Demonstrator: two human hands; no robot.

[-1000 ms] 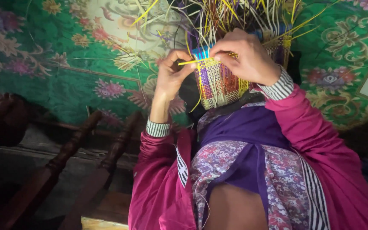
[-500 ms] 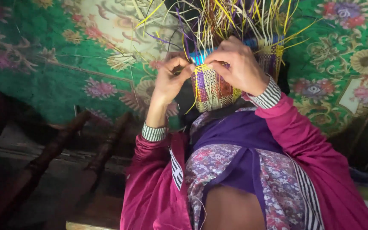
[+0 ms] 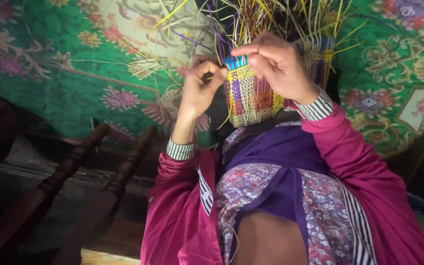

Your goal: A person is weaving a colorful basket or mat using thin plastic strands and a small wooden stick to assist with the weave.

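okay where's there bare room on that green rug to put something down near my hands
Bare green carpet lies left of the left hand, above the wooden legs. It is crowded around the woven basket under the right hand, where loose straw strands fan out.

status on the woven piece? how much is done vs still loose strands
Done: the lower band of the woven piece is a tight multicoloured mesh down to its bottom edge. In hand: the right hand pinches strands at the blue top edge, and the left hand grips the piece's left side. Left: many loose strands, yellow, purple and pale, stick out unwoven above the top edge. How tall it should get cannot be told.
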